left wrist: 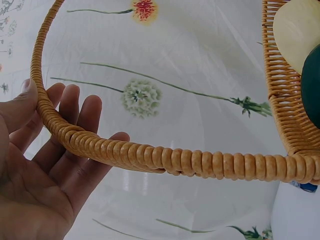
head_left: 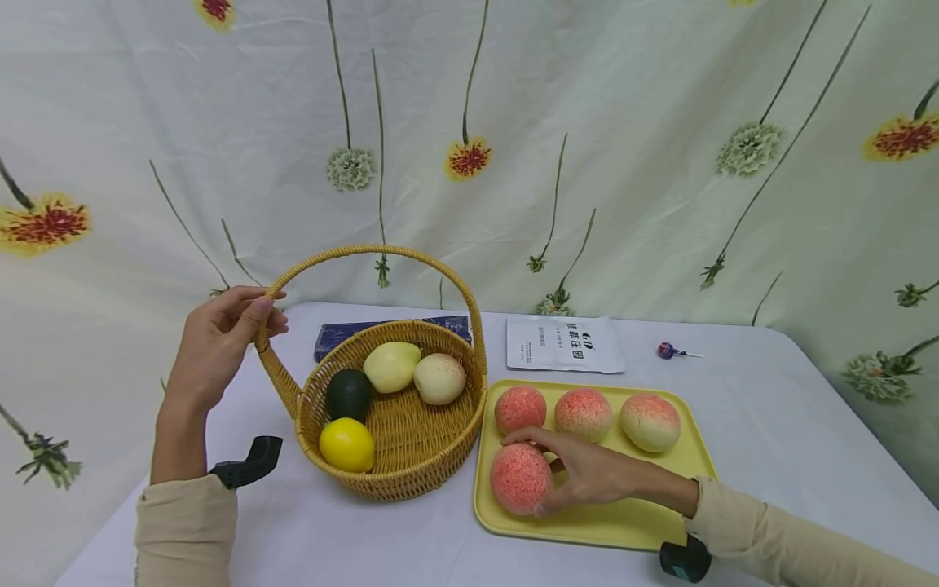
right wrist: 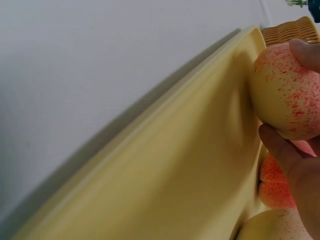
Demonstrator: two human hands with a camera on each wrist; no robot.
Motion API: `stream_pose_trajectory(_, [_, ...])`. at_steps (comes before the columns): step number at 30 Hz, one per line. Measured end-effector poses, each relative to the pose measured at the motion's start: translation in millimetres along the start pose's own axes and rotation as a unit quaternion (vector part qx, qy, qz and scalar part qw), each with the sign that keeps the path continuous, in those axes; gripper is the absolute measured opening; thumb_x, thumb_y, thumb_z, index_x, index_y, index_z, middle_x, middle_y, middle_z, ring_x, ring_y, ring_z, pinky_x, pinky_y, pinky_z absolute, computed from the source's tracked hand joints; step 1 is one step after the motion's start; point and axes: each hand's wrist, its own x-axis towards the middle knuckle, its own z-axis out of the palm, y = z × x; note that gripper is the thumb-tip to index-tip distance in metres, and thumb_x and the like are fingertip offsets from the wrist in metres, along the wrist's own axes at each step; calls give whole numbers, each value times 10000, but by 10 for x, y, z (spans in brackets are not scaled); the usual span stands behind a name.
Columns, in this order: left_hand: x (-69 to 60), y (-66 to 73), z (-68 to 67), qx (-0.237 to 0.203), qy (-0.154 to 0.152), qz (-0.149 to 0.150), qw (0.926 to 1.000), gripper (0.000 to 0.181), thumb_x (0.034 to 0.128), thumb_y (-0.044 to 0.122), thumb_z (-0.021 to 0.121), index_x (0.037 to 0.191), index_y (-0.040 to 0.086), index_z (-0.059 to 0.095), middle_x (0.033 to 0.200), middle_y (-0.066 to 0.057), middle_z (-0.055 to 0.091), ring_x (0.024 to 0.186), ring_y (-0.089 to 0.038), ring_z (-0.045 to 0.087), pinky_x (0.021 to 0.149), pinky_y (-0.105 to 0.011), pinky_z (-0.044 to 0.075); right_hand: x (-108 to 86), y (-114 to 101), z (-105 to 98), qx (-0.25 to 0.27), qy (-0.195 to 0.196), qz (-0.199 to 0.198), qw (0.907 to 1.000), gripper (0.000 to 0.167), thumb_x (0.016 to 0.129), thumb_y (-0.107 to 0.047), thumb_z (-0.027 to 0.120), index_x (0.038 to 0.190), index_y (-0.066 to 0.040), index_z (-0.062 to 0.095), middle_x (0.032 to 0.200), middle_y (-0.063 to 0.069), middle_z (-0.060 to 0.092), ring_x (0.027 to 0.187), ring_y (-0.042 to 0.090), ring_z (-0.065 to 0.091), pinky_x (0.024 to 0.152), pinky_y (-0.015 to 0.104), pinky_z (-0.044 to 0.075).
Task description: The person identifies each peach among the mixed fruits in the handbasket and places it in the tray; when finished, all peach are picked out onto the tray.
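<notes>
My left hand [head_left: 223, 334] pinches the left side of the tall wrapped handle [left wrist: 165, 159] of a round wicker basket [head_left: 407, 444]. Inside the basket lie a yellow lemon [head_left: 347, 445], a dark green avocado [head_left: 349, 395], a pale yellow-green fruit [head_left: 392, 366] and a cream-coloured peach [head_left: 440, 378]. At the left end of a yellow tray [head_left: 623, 522], my right hand [head_left: 587, 470] grips a speckled pink peach [head_left: 519, 479] between thumb and fingers; the right wrist view shows the paler side of this peach [right wrist: 285, 95]. Behind it on the tray sit three more peaches [head_left: 583, 413] in a row.
A white printed pouch [head_left: 563, 344] lies behind the tray. To its right is a wrapped lollipop [head_left: 667, 351]. Behind the basket lies a dark blue flat object [head_left: 341, 336], partly hidden. A flower-patterned cloth [head_left: 469, 212] hangs beyond the white table [head_left: 352, 546].
</notes>
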Motion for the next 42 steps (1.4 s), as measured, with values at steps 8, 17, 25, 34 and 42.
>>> stream_pose_trajectory(8, [-3,11,1,5,9,14,10000,318,997,244,504,1203,20,596,835,98,655,799,-45,638,734,-128,520,16,12,-4,-40,-26,17,10000,706,770,-254,779,1381,-191,432,1342,-48,482,1176,133,506,971,298,460])
stream_pose_trajectory(17, [9,20,3,-46,20,63,10000,318,997,239,506,1200,12,597,836,98,658,799,-50,639,737,-124,517,11,21,9,20,21,-16,10000,729,774,-225,773,1406,-164,414,1378,-40,458,1195,155,503,973,299,460])
stream_pose_trajectory(25, [-5,29,3,-9,32,-8,10000,300,998,236,506,1193,29,602,835,90,659,800,-47,638,738,-123,515,19,40,34,-102,88,-107,9999,803,767,-230,776,1454,-148,369,1444,0,417,1218,168,499,963,291,471])
stream_pose_trajectory(34, [-7,30,-3,-85,45,53,9999,292,996,219,510,1185,18,606,830,85,660,791,-50,641,733,-122,517,29,31,22,-255,120,-80,9996,823,752,-244,783,1452,-109,373,1371,17,478,1130,157,530,916,285,490])
stream_pose_trajectory(42, [-10,37,-2,-79,42,63,9999,304,997,232,508,1186,13,602,837,76,662,794,-48,643,738,-121,516,9,-3,-15,-779,106,-20,9969,800,745,-304,779,1440,-161,407,1424,-23,446,1145,118,522,952,291,463])
